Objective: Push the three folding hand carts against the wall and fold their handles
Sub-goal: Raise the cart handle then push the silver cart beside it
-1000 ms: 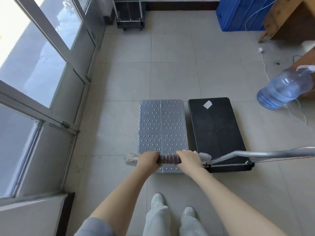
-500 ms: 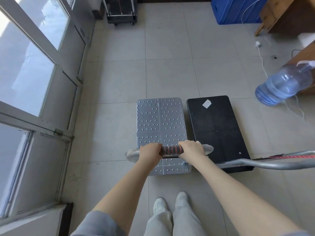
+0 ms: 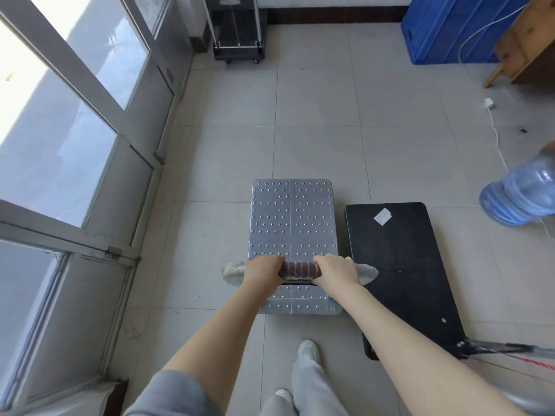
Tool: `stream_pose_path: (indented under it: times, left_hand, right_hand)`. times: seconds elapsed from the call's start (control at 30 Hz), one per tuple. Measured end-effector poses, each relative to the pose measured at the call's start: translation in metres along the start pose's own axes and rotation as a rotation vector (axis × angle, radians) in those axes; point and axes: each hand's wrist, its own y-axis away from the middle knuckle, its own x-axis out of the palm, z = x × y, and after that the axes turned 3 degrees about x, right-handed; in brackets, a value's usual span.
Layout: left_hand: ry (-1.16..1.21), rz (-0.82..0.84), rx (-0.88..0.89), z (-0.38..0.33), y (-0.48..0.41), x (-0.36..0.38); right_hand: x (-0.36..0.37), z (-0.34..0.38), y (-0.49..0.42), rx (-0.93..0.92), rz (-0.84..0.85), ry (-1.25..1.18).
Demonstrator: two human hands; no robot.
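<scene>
While both hands, left hand and right hand, have fingers wrapped closed around the taped handle, the silver platform cart at lower centre likely rolls stiffly; grip the bar ends.

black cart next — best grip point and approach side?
Grip the black cart's handle, the metal bar leaving its near right corner; the deck is flat with no other hold showing. The bar runs off frame to the right, so its grip section is unseen. Probably come from the near end, standing behind it, as both hands hold the silver cart's bar.
</scene>
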Motion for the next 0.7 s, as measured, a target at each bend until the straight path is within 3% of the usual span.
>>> stream_pose_path:
  times: [0.7]
  left_hand:
    - [0.012, 0.004, 0.01, 0.029, -0.232, -0.147]
  right_hand:
    - [-0.151, -0.021, -0.234, 0.044, 0.008, 0.072]
